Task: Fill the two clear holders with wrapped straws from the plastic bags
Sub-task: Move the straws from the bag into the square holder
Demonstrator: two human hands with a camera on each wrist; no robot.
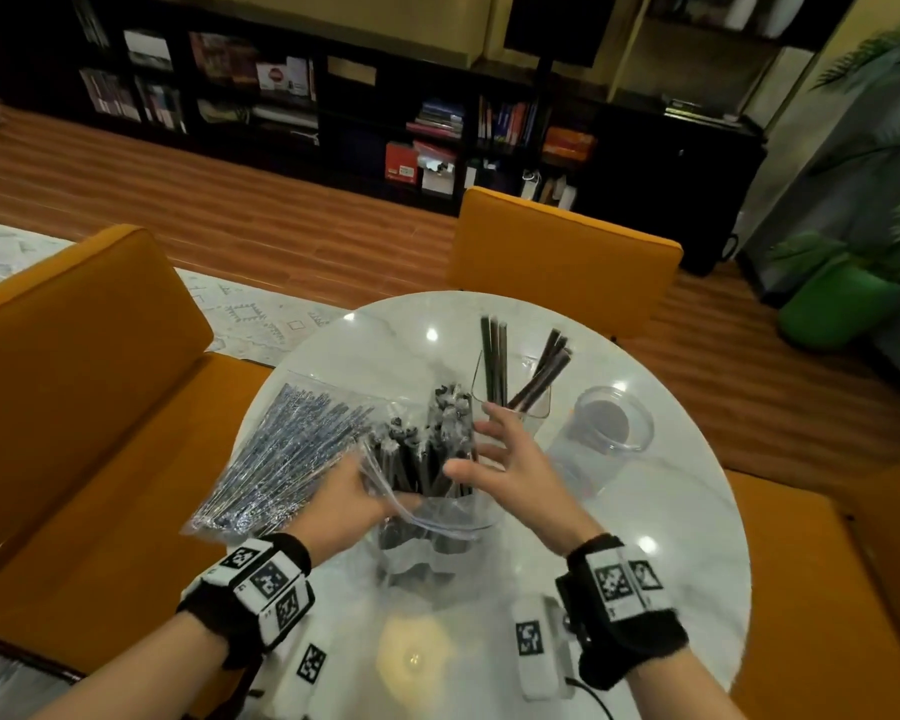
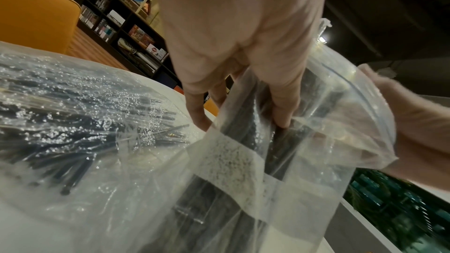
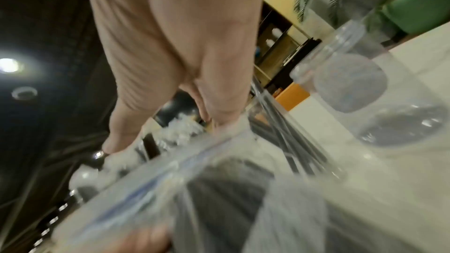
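An open zip bag of dark wrapped straws stands upright at the table's middle. My left hand pinches its near-left rim, thumb inside, fingers outside. My right hand hovers with fingers spread over the straw tops, touching them without gripping. A second bag of thin straws lies flat at the left. Behind the right hand stands a clear holder with several straws. To its right is a round clear holder with no straws in it.
The round white marble table has bare surface at the right and front. Orange chairs surround it. A green plant pot stands at the far right and dark bookshelves line the back wall.
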